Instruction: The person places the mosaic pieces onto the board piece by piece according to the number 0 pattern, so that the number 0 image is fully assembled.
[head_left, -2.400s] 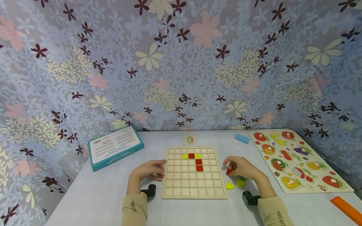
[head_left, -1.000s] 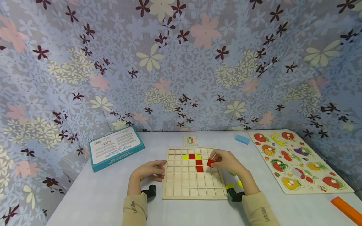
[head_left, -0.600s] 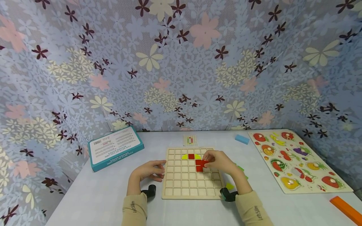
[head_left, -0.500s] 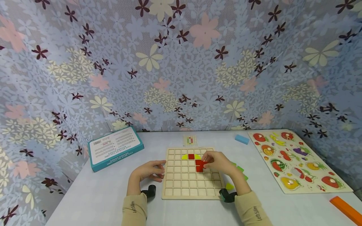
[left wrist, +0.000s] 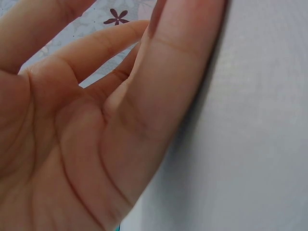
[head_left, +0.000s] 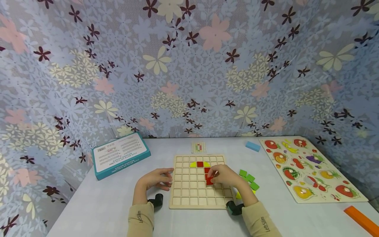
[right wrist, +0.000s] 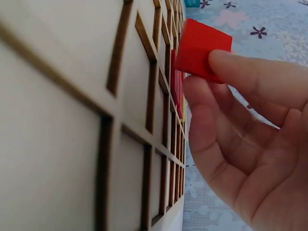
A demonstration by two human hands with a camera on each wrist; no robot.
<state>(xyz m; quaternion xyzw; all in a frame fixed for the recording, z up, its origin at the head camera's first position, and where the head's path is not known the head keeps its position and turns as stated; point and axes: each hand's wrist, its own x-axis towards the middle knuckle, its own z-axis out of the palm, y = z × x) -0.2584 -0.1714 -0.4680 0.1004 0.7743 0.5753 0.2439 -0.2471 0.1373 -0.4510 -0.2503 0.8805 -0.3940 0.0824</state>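
My right hand (head_left: 225, 176) pinches a red square tile (right wrist: 199, 48) between thumb and fingers, close over the wooden grid board (head_left: 189, 194). In the head view this tile overlaps the cell just nearer than the red tiles set in the grid. Farther up, a red tile (head_left: 200, 164) sits between two yellow rounded pieces (head_left: 193, 164). Loosely bent and holding nothing, my left hand (head_left: 155, 179) rests on the table by the board's left side, fingertips right at its edge.
Several green square tiles (head_left: 249, 178) and a yellow piece (head_left: 238, 195) lie right of the board. Behind it is a small pattern card (head_left: 198, 147). A teal box (head_left: 121, 154) stands left; a fruit puzzle (head_left: 314, 171), blue block (head_left: 253, 146) and orange block (head_left: 361, 220) lie right.
My right hand has carried the red tile from the table onto the board, then shifted it left and nearer by one cell. The green tiles now show uncovered. My left hand has stayed put.
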